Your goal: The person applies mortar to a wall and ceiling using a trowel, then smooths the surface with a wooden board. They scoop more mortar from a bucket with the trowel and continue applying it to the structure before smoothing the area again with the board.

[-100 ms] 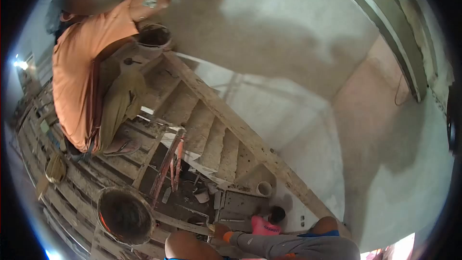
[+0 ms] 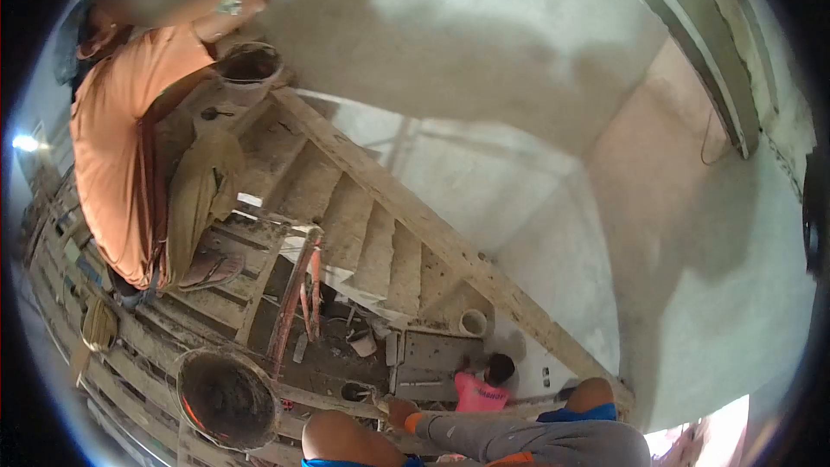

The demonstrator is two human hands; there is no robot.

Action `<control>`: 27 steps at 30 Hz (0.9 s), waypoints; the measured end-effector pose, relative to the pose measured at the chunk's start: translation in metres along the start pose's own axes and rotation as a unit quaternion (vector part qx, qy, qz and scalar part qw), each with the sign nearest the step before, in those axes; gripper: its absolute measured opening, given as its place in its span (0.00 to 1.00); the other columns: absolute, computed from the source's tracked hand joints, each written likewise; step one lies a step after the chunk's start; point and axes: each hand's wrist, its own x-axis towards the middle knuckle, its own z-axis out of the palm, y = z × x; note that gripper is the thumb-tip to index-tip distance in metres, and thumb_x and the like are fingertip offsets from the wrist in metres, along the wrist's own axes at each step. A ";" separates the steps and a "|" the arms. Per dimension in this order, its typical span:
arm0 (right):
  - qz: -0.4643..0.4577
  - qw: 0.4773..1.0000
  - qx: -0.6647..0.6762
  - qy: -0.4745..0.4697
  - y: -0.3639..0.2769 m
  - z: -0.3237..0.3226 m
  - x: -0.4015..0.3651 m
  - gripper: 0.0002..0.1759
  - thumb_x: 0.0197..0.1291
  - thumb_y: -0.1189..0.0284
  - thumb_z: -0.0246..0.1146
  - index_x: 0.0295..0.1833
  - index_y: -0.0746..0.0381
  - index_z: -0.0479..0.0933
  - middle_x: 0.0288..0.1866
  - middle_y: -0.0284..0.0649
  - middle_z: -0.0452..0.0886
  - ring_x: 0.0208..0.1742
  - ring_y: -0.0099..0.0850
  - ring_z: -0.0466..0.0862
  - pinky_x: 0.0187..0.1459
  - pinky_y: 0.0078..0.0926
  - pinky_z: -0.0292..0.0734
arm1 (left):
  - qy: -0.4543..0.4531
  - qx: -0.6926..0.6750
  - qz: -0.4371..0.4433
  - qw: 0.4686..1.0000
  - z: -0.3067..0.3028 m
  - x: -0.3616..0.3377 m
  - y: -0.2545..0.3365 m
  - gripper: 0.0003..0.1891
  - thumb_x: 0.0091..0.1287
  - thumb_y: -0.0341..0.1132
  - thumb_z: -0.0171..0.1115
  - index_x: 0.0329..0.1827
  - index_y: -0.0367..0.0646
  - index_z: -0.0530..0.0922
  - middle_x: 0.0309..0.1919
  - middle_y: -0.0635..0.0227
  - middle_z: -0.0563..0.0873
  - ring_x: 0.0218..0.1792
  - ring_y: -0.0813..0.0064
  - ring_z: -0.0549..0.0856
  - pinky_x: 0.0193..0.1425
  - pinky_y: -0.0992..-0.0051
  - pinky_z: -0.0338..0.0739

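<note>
My right hand (image 2: 400, 412), at the end of a grey sleeve (image 2: 519, 434) with an orange cuff, hangs between my bare knees at the bottom of the view. Its fingers are closed round the handle of what looks like a trowel (image 2: 379, 400), with a thin bent metal neck. A small dark round opening or pan (image 2: 354, 392) lies just left of the tool. My left hand is out of view. Left of my knee (image 2: 346, 439), a large mortar-stained basin (image 2: 226, 398) rests on the wooden planks.
A co-worker in an orange shirt (image 2: 108, 156) crouches on the plank platform (image 2: 130, 355), arm raised to the wall, beside a bucket (image 2: 248, 69). Stairs (image 2: 367, 246) descend past a sloping beam (image 2: 406, 207). Below are a person in pink (image 2: 480, 392) and a pale bucket (image 2: 473, 322).
The view has shifted slightly, so the co-worker, stairs and platform sit further left. My right hand keeps its hold on the trowel.
</note>
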 end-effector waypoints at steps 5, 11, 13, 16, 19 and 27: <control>0.001 0.996 0.030 0.078 -0.022 -0.005 -0.020 0.32 0.51 0.67 0.62 0.61 0.68 0.62 0.59 0.53 0.70 0.57 0.43 0.74 0.55 0.39 0.71 | 0.043 0.004 -0.014 0.999 -0.024 0.015 -0.008 0.33 0.65 0.57 0.44 0.65 0.43 0.61 0.62 0.48 0.66 0.67 0.47 0.57 0.69 0.47 0.47; 0.031 0.999 0.021 -0.010 -0.003 0.007 0.005 0.23 0.65 0.64 0.49 0.59 0.67 0.67 0.56 0.49 0.73 0.52 0.41 0.77 0.46 0.39 0.77 | 0.040 -0.019 -0.016 0.999 -0.030 0.030 0.010 0.31 0.65 0.55 0.46 0.64 0.42 0.62 0.60 0.48 0.68 0.65 0.47 0.60 0.67 0.50 0.50; 0.018 0.998 0.044 0.036 0.000 0.000 -0.006 0.22 0.56 0.65 0.58 0.53 0.68 0.69 0.50 0.52 0.76 0.49 0.45 0.78 0.47 0.41 0.75 | 0.039 -0.024 -0.012 0.999 -0.032 0.031 0.013 0.31 0.65 0.55 0.46 0.63 0.41 0.63 0.60 0.48 0.68 0.64 0.48 0.61 0.67 0.50 0.51; -0.021 0.995 0.047 0.080 0.013 0.025 0.008 0.23 0.51 0.64 0.62 0.49 0.67 0.70 0.45 0.53 0.78 0.46 0.48 0.79 0.47 0.43 0.73 | 0.040 -0.034 -0.001 0.999 -0.032 0.035 0.020 0.30 0.65 0.54 0.47 0.62 0.41 0.64 0.59 0.48 0.69 0.63 0.48 0.62 0.66 0.52 0.53; -0.069 0.990 0.038 0.117 0.038 0.027 0.038 0.24 0.49 0.63 0.63 0.49 0.65 0.71 0.42 0.52 0.79 0.45 0.49 0.79 0.46 0.44 0.73 | 0.044 -0.042 0.000 0.998 -0.032 0.036 0.023 0.29 0.64 0.53 0.48 0.62 0.41 0.64 0.58 0.47 0.70 0.62 0.48 0.63 0.65 0.53 0.54; -0.180 0.941 -0.196 0.210 0.038 -0.218 0.041 0.13 0.43 0.70 0.62 0.37 0.63 0.76 0.33 0.50 0.81 0.39 0.48 0.81 0.39 0.45 0.75 | 0.052 -0.073 0.002 0.996 -0.018 0.034 0.021 0.28 0.64 0.51 0.51 0.60 0.39 0.66 0.55 0.47 0.72 0.59 0.49 0.67 0.63 0.57 0.59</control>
